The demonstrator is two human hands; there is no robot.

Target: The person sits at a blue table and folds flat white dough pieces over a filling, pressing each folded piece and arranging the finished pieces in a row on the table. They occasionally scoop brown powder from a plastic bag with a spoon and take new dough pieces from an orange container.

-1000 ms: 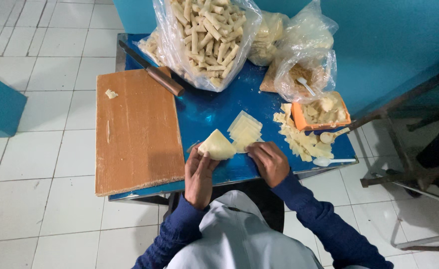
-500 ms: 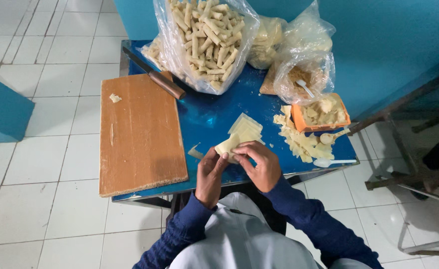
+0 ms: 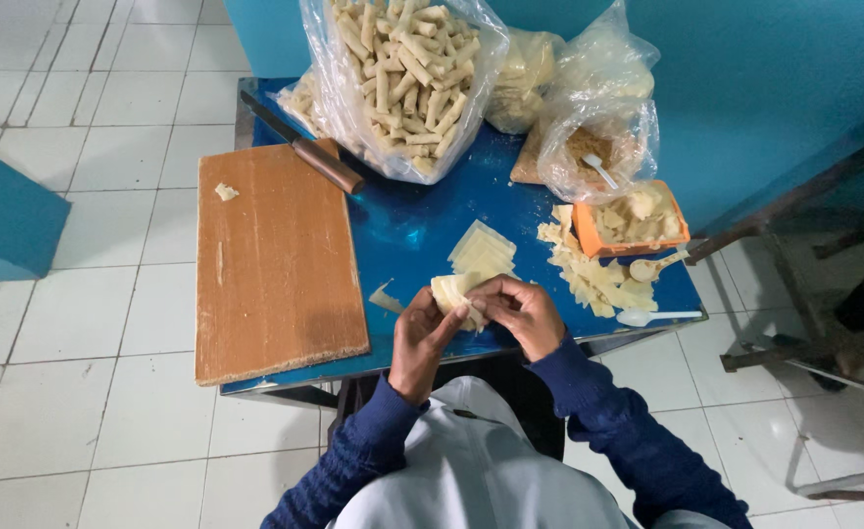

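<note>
Both my hands meet above the near edge of the small blue table (image 3: 402,230). My left hand (image 3: 420,338) and my right hand (image 3: 522,312) together grip a pale folded pastry wrapper (image 3: 451,291), fingers curled around it. Just beyond them lies a small stack of square pale wrappers (image 3: 483,250) flat on the table. A torn scrap of wrapper (image 3: 386,299) lies to the left of my left hand.
A wooden cutting board (image 3: 273,260) covers the table's left side, with a brown-handled knife (image 3: 304,145) at its far end. A big clear bag of rolled sticks (image 3: 402,69) stands behind. To the right are an orange tub (image 3: 638,220), cut strips (image 3: 593,279), white spoons (image 3: 652,316) and more bags.
My hands lifted the wrapper off the table and drew toward me, closing around it and folding it smaller. The stack stayed put.
</note>
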